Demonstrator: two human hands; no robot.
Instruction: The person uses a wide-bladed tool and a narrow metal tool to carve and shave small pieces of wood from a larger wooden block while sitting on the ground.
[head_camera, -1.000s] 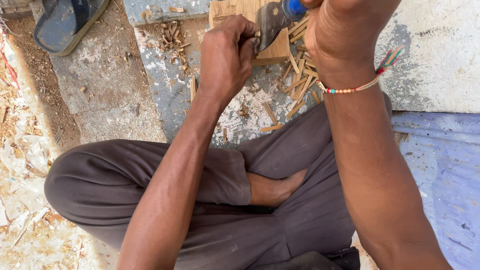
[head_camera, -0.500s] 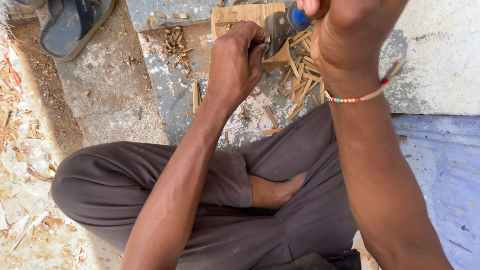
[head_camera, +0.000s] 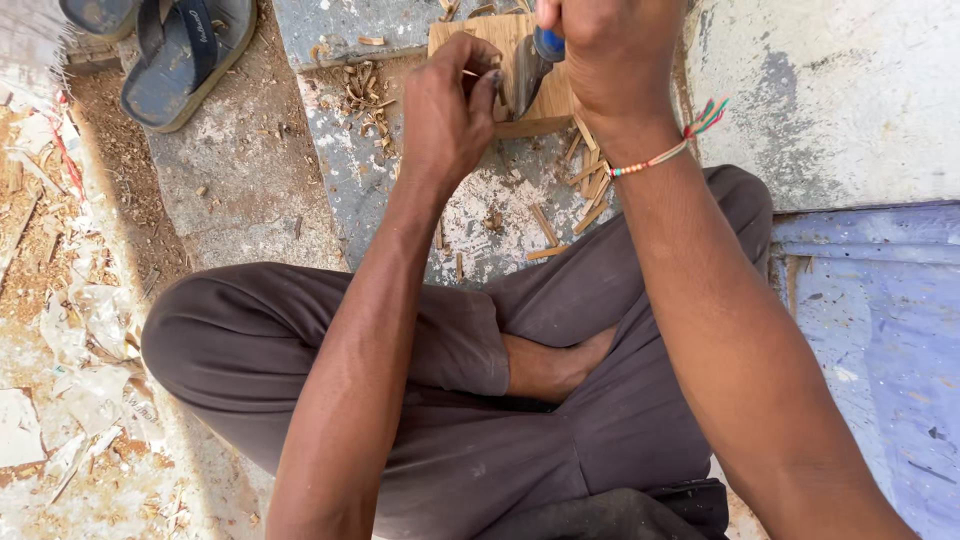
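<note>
Head view: the person sits cross-legged, both forearms stretched forward to a wooden block (head_camera: 512, 75) on the ground beyond the knees. The left hand (head_camera: 450, 110) is curled, its fingertips pinching a thin sliver of wood (head_camera: 470, 73) against the block's left part. The right hand (head_camera: 600, 50) is a closed fist round a tool with a blue handle (head_camera: 548, 42), wrist bent down; a beaded bracelet (head_camera: 660, 155) circles that wrist. The tool's dark metal blade (head_camera: 525, 80) hangs just beside the left fingertips, over the block.

Against the earlier frames, the left hand has drawn nearer the blade, the right fist sits lower in view, and the block, the chips and the sandal (head_camera: 185, 55) have all slid down and right as the head tipped.

The blade's long axis runs from the fist downward and slightly left, edge toward the block. The sliver lies roughly crosswise, pointing at the blade; whether they touch I cannot tell. Split sticks (head_camera: 585, 190) lie scattered below the right wrist
</note>
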